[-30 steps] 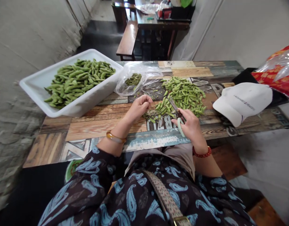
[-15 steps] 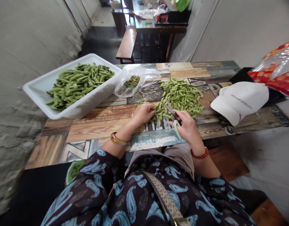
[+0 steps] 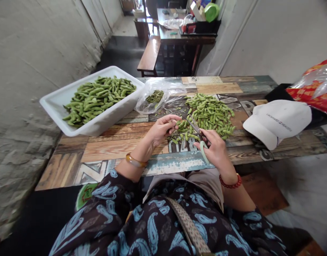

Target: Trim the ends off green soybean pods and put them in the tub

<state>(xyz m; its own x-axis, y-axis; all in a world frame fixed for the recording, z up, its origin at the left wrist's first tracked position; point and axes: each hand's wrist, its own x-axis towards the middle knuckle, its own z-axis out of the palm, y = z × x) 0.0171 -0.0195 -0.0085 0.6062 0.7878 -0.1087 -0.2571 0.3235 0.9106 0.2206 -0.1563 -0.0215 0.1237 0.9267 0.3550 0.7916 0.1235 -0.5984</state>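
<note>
My right hand [image 3: 214, 145] is closed around a pair of scissors [image 3: 203, 151] with pale green handles. Their dark blades point up and left, slightly parted, over the near edge of a heap of edamame pods [image 3: 211, 113]. To the left, my left hand [image 3: 165, 128] is pinched on an edamame pod [image 3: 178, 123], mostly hidden by the fingers. Loose pods and small trimmed bits lie on the table under and between both hands. A white plastic tub [image 3: 102, 131] at the left holds a large pile of pods.
A clear plastic bag [image 3: 142, 106] with green trimmings sits between tub and heap. On the right are a white cap [image 3: 280, 119] and a red plastic package [image 3: 312, 87]. The wood-patterned table [image 3: 99, 151] stands between walls; a bench [image 3: 150, 53] and another table stand beyond.
My left hand has lifted off the table pods, its fingers turned toward the scissors with a pod in them. My right hand still holds the scissors. The whole view has shifted slightly.
</note>
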